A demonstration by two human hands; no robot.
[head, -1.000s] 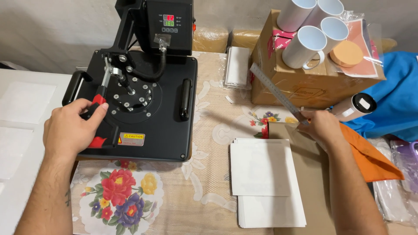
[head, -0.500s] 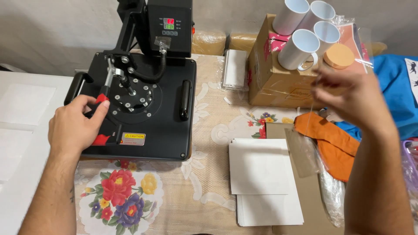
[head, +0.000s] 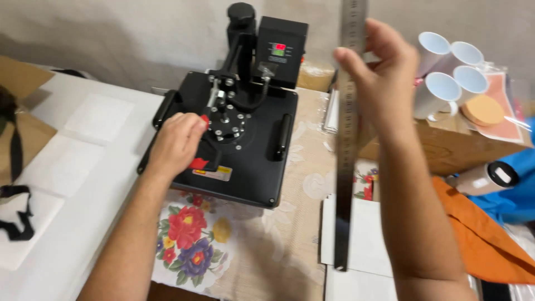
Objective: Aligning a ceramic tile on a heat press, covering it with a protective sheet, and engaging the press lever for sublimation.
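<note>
Metal is what worries us most: our right hand (head: 384,72) pinches a long steel ruler (head: 346,139) near its upper end, fingers closed on it, so the strip hangs almost upright in the air with its lower tip over the white blank sheets (head: 362,239) on the tablecloth; held so high up, the ruler can swing like a pendulum, and we judge that a loose pinch could let it slide down and strike the sheets or the table edge; a swing to the side could bring it against the black heat press (head: 234,134) just beside it, or against the white mugs (head: 446,72) stacked on the cardboard box (head: 451,150) on the other side, and those mugs look easy to topple. Our left hand (head: 175,142) is curled shut on the press handle with its red grip (head: 202,161), resting on the upper plate; the display on the control box (head: 280,44) is lit, so we suspect the plate may be hot, and a wrist or forearm that sags onto the black surface could be burnt; we cannot tell the temperature from here. With both hands busy and our eyes split between them, either grip could slacken; the orange cloth (head: 479,234) lies near the right forearm and could snag the elbow.
</note>
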